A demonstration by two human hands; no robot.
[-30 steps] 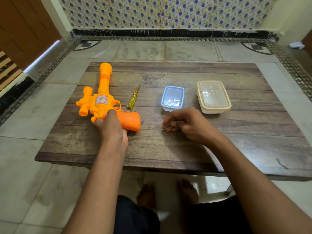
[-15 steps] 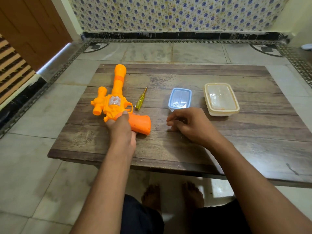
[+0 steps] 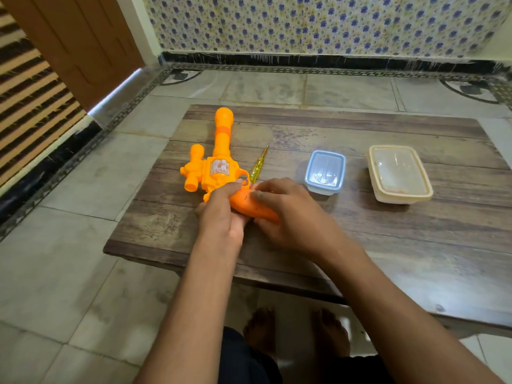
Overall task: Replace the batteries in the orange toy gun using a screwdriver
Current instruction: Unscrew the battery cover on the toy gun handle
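Note:
The orange toy gun (image 3: pixel 219 162) lies flat on the low wooden table (image 3: pixel 388 234), barrel pointing away from me and handle toward the right. My left hand (image 3: pixel 221 214) holds the gun where the body meets the handle. My right hand (image 3: pixel 288 214) has come onto the handle, fingers curled round it from the right, fingertips on its upper face. A yellow screwdriver (image 3: pixel 258 164) lies on the table just right of the gun body, tip pointing away, untouched.
A small blue lidded box (image 3: pixel 325 171) and a larger cream lidded box (image 3: pixel 399 174) sit on the table to the right. Tiled floor surrounds the table; my bare feet (image 3: pixel 293 331) are under its near edge. A wooden door stands at far left.
My right hand moved left from the bare table top onto the gun's handle. The left hand kept its hold on the gun. The camera view shifted left.

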